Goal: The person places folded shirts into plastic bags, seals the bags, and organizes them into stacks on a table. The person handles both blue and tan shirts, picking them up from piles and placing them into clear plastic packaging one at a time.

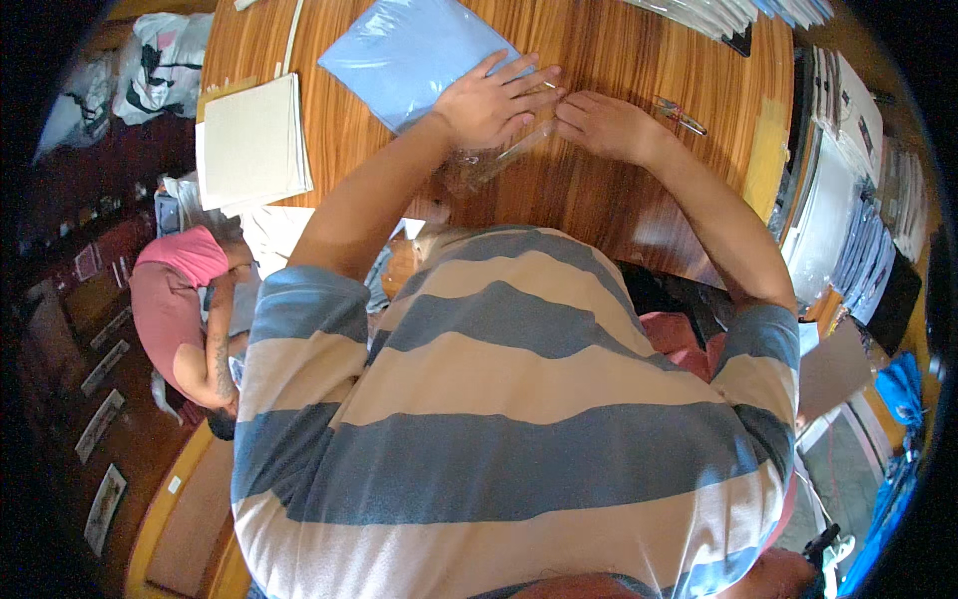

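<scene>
A light blue folded cloth in a clear plastic bag [414, 58] lies on the wooden table in front of me. My left hand [491, 104] rests flat on the bag's near right corner, its fingers stretched out and spread. Beside it, my right hand [607, 126] has its fingers bent together at the right end of the bag's clear loose flap [499, 158], which runs beneath my hands toward me. Its fingertips are partly hidden, but they appear to pinch the plastic. To the right of this hand lies a pair of small thread snips [682, 116].
Cream card sheets [254, 140] are piled at the table's left edge. Bagged folded garments [699, 14] lie at the far right, and more stacks [836, 215] stand beyond the right edge. A person in pink [185, 299] bends down at my left.
</scene>
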Motion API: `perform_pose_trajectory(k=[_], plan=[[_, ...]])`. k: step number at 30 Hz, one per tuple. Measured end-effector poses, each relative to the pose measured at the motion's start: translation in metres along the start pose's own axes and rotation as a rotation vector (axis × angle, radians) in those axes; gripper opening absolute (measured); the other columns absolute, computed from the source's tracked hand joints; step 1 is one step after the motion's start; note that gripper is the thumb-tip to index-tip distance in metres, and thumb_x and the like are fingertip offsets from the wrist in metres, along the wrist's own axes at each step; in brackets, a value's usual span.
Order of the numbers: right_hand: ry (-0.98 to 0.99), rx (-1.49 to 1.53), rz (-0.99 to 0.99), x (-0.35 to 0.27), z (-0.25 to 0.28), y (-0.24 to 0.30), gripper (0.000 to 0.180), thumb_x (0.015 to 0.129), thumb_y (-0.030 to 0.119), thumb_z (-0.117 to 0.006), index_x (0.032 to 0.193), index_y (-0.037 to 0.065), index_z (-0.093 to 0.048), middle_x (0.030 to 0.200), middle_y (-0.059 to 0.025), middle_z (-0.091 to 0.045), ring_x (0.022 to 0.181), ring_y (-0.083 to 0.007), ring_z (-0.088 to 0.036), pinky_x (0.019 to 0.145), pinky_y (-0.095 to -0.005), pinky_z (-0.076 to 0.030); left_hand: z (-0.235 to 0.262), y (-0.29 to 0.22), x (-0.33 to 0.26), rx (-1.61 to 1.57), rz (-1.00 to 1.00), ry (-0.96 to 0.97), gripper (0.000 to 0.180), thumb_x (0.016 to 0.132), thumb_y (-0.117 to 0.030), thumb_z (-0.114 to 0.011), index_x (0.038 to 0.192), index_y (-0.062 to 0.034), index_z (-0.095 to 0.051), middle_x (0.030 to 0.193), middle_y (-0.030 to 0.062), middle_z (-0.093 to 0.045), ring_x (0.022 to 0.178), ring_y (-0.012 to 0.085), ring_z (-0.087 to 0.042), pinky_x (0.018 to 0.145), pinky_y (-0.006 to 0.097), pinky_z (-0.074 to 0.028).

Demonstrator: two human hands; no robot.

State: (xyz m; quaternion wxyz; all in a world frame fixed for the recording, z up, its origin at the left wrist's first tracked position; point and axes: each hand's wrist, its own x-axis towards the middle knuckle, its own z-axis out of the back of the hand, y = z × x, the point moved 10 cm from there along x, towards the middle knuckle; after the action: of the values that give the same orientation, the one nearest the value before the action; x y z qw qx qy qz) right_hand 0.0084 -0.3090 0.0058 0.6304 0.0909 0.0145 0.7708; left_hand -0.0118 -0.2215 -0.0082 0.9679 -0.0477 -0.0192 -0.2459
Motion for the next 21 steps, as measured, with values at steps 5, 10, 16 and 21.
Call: perform_pose_trajectory(k=[5, 10, 16, 21], plan=[[-0.04, 0.052, -0.061, -0.011, 0.001, 0.005, 0.021, 0.083, 0.016, -0.061, 0.1, 0.003, -0.062, 0.101, -0.0091, -0.057, 0.101, -0.0266, -0.057, 0.092, -0.0355, -0.05, 0.001, 0.0, 0.002, 0.059, 0.011, -0.021, 0.051, 0.102, -0.035, -0.042, 0.152, -0.0264, -0.042, 0.162, -0.0009, -0.032, 0.148, 0.0242, -0.03, 0.121, 0.051, -0.022], [-0.009, -0.043, -0.034, -0.014, -0.003, 0.012, 0.023, 0.082, 0.014, -0.062, 0.103, 0.004, -0.065, 0.099, -0.0079, -0.057, 0.096, -0.0259, -0.058, 0.09, -0.0347, -0.051, 0.001, 0.0, 0.0, 0.046, -0.006, -0.013, 0.053, 0.101, -0.035, -0.043, 0.153, -0.0259, -0.04, 0.163, -0.0005, -0.031, 0.149, 0.0246, -0.028, 0.121, 0.05, -0.022], [0.038, 0.014, -0.14, -0.02, -0.004, 0.024, 0.02, 0.086, 0.02, -0.065, 0.1, 0.006, -0.062, 0.098, -0.0082, -0.06, 0.099, -0.0272, -0.061, 0.086, -0.0364, -0.052, -0.004, 0.002, 0.0, 0.016, -0.001, -0.059, 0.055, 0.101, -0.035, -0.044, 0.155, -0.0263, -0.036, 0.164, -0.0002, -0.029, 0.15, 0.0247, -0.028, 0.122, 0.051, -0.021], [-0.108, -0.084, -0.168, 0.016, 0.036, 0.039, 0.025, 0.087, 0.018, -0.063, 0.11, 0.008, -0.064, 0.116, -0.0071, -0.062, 0.108, -0.0271, -0.06, 0.094, -0.0391, -0.05, 0.002, 0.001, -0.005, 0.117, 0.024, -0.056, 0.053, 0.102, -0.038, -0.041, 0.154, -0.0271, -0.038, 0.163, -0.0026, -0.031, 0.149, 0.0217, -0.029, 0.121, 0.048, -0.022]])
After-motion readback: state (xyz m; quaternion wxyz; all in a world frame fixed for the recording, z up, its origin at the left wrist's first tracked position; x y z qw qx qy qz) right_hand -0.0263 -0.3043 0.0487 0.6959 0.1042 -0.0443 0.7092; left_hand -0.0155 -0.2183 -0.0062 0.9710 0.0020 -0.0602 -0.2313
